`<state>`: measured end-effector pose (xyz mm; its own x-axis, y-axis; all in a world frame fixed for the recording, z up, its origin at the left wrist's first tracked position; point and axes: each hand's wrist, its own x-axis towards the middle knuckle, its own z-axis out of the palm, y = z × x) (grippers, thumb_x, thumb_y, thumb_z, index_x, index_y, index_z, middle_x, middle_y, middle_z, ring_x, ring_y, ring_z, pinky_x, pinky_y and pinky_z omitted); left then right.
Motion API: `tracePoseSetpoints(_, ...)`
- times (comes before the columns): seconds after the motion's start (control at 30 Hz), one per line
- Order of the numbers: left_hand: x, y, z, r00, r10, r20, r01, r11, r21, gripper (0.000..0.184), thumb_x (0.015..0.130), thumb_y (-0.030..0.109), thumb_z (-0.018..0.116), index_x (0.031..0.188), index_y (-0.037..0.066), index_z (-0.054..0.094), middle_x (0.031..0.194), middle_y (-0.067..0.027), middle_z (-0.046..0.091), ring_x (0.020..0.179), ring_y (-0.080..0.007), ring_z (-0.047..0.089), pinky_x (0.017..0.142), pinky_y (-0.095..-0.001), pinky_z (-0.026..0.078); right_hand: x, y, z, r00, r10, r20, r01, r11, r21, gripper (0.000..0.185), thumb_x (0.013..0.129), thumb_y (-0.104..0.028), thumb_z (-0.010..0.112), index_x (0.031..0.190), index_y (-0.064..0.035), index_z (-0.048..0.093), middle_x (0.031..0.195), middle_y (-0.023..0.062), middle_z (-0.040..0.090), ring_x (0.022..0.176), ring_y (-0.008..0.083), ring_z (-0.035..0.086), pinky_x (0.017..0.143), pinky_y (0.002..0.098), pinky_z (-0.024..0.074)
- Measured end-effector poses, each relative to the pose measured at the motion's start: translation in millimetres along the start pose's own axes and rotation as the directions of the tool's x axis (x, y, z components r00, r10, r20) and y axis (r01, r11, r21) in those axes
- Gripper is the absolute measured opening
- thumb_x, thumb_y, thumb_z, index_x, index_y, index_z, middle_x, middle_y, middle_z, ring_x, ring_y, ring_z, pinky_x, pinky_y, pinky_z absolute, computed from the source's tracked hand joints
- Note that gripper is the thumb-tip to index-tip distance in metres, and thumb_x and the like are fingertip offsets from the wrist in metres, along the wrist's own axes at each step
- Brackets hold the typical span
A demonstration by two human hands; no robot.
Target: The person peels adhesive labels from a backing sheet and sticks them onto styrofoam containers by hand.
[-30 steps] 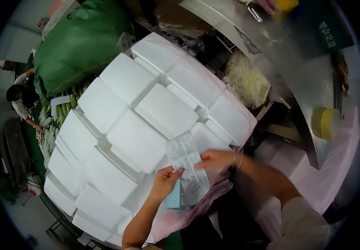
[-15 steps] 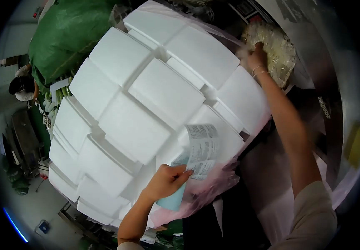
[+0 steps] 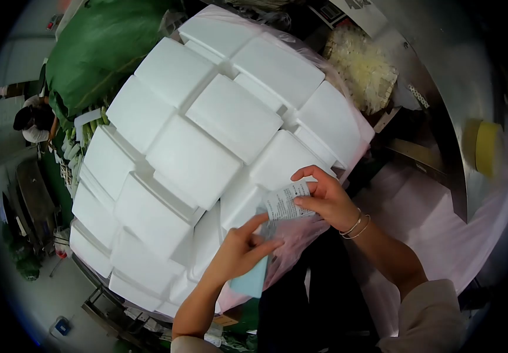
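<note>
A strip of printed labels (image 3: 286,202) with a light blue back (image 3: 249,279) runs between my two hands. My right hand (image 3: 327,203) pinches the strip's upper printed end, its thumb on the print and a bracelet at the wrist. My left hand (image 3: 239,250) holds the strip lower down, index finger and thumb around it, and the blue part hangs below. Beneath both hands lie many white foam blocks (image 3: 194,154), stacked in a pink plastic bag (image 3: 295,235). Part of the strip is hidden by my left fingers.
A large green sack (image 3: 104,53) stands at the upper left. At the upper right lies a clear bag of small yellowish pieces (image 3: 361,67). A metal machine edge with a yellow roll (image 3: 488,148) is on the right. Another person (image 3: 33,120) is at the far left.
My right hand has come down from the bag of yellowish pieces to the label strip and now grips its upper end. My left hand stays near the same place with the strip.
</note>
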<state>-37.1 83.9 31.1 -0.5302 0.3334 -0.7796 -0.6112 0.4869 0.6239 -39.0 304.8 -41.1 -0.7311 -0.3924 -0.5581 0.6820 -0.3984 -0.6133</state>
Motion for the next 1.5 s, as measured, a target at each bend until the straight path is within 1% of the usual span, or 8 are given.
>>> tracePoseSetpoints(0.1,4,-12,14,0.979,0.197,-0.054,-0.195,0.980,0.044,0.021,0.091,0.012,0.061,0.075,-0.002,0.060,0.051,0.0031,0.039,0.052,-0.0042,0.032,0.046,-0.0259,0.028,-7,0,7,1.000,-0.029,0.000,0.029,0.999,-0.032,0.040,0.085,0.001,0.061,0.121,-0.0041,0.045,0.095,0.0104,0.065,0.086,0.0141,0.062,0.073,0.0259,0.0498)
tracePoseSetpoints(0.17,4,-14,17,0.975,0.213,-0.057,-0.207,0.974,0.094,0.024,0.093,0.014,0.059,0.075,-0.002,0.060,0.052,0.0024,0.040,0.054,-0.0041,0.033,0.046,-0.0250,0.029,-15,1,17,0.668,-0.744,0.009,0.128,0.102,-0.987,0.042,0.079,0.002,0.064,0.118,-0.0033,0.050,0.099,0.0109,0.059,0.089,0.0226,0.060,0.074,0.0303,0.0491)
tracePoseSetpoints(0.2,4,-16,20,0.970,0.222,-0.095,-0.214,0.973,0.089,0.025,0.093,0.014,0.058,0.074,-0.002,0.058,0.050,-0.0019,0.039,0.050,-0.0067,0.032,0.045,-0.0268,0.029,-27,-1,22,0.670,-0.739,0.077,0.222,0.100,-0.970,0.037,0.075,0.000,0.066,0.111,-0.0024,0.058,0.103,0.0110,0.054,0.093,0.0285,0.055,0.075,0.0337,0.0484)
tracePoseSetpoints(0.97,81,-11,35,0.904,0.294,0.310,-0.409,0.806,0.429,0.008,0.083,0.005,0.057,0.084,-0.001,0.062,0.061,-0.0224,0.053,0.054,-0.0372,0.051,0.053,-0.0414,0.041,-2,17,-68,0.982,-0.043,0.186,0.160,0.717,-0.679,0.015,0.082,-0.010,0.065,0.091,0.0010,0.070,0.075,0.0105,0.069,0.066,0.0166,0.067,0.062,0.0276,0.0519)
tracePoseSetpoints(1.27,89,-77,-3,0.979,-0.184,-0.092,0.158,0.960,-0.233,0.012,0.086,0.007,0.061,0.082,-0.003,0.066,0.069,0.0021,0.061,0.061,-0.0048,0.050,0.055,-0.0234,0.039,63,15,-215,0.778,-0.166,-0.606,0.017,0.969,-0.245,0.015,0.085,-0.010,0.066,0.086,0.0047,0.067,0.075,0.0093,0.068,0.064,0.0134,0.065,0.062,0.0254,0.0527)
tracePoseSetpoints(1.33,76,-74,-11,0.949,-0.282,-0.140,0.226,0.921,-0.318,0.011,0.085,0.007,0.062,0.084,-0.003,0.068,0.071,-0.0001,0.064,0.060,-0.0057,0.054,0.055,-0.0210,0.041,69,-9,-211,0.413,-0.729,-0.546,0.205,0.658,-0.724,0.011,0.081,-0.005,0.067,0.089,0.0031,0.066,0.083,0.0080,0.069,0.070,0.0174,0.065,0.066,0.0299,0.0533)
tracePoseSetpoints(1.43,66,-83,-13,0.939,-0.316,-0.136,0.257,0.907,-0.334,0.011,0.085,0.007,0.062,0.085,-0.002,0.069,0.071,-0.0001,0.064,0.059,-0.0055,0.054,0.054,-0.0213,0.040,76,-6,-209,0.439,-0.892,0.105,0.010,-0.113,-0.994,0.022,0.076,0.000,0.066,0.099,0.0009,0.065,0.096,0.0073,0.069,0.082,0.0235,0.065,0.074,0.0340,0.0531)
tracePoseSetpoints(1.5,65,-90,-11,0.938,-0.320,-0.135,0.267,0.912,-0.312,0.011,0.086,0.006,0.061,0.084,-0.003,0.068,0.070,-0.0001,0.064,0.059,-0.0050,0.054,0.055,-0.0212,0.041,87,44,-222,0.556,-0.822,0.125,0.068,-0.105,-0.992,0.029,0.075,-0.001,0.065,0.104,-0.0004,0.064,0.111,0.0097,0.065,0.096,0.0295,0.061,0.083,0.0365,0.0507)
